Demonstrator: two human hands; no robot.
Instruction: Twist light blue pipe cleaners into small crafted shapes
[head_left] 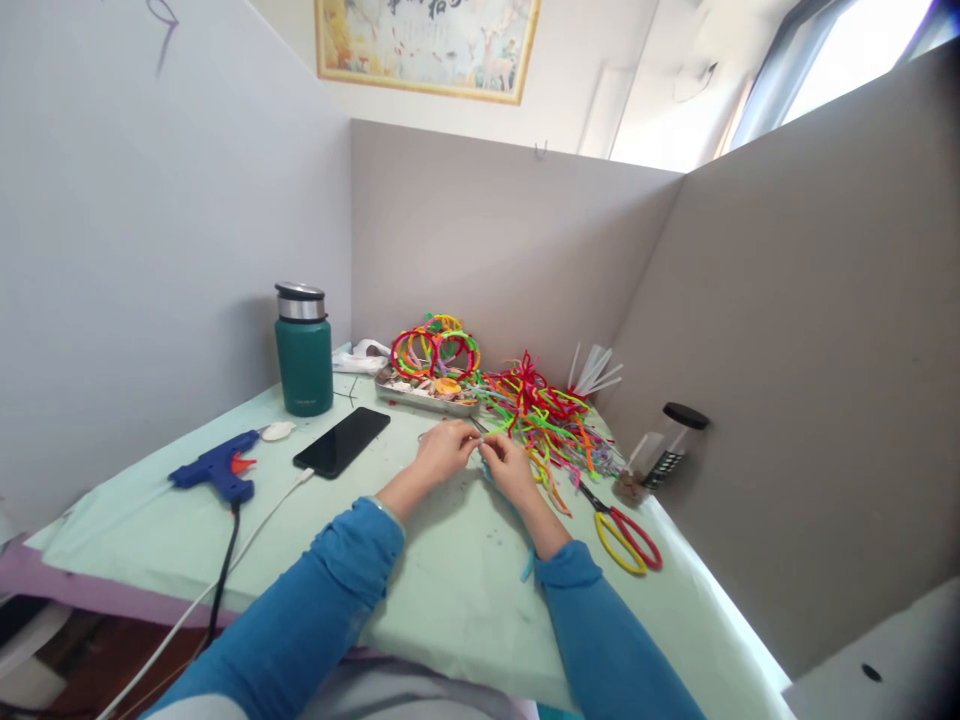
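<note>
Over the middle of the table, my left hand (448, 447) and my right hand (508, 466) meet at the fingertips, both pinched closed. A light blue pipe cleaner (528, 566) runs from the pinch, passes under my right wrist and shows its loose end beside the sleeve. The small part between my fingers is mostly hidden. Just beyond my right hand spreads a tangled heap of colourful pipe cleaners (536, 400). Behind my left hand is a metal tray (427, 402) of small pieces, with several rings of twisted pipe cleaner (435, 350) piled at it.
To the left lie a blue glue gun (219, 468) and a black phone (343, 442) with a white cable. A green bottle (304, 365) stands behind them. Red-and-yellow scissors (622, 530), white sticks (595, 370) and a clear black-lidded jar (667, 450) are at right. Grey partitions (480, 230) enclose the table.
</note>
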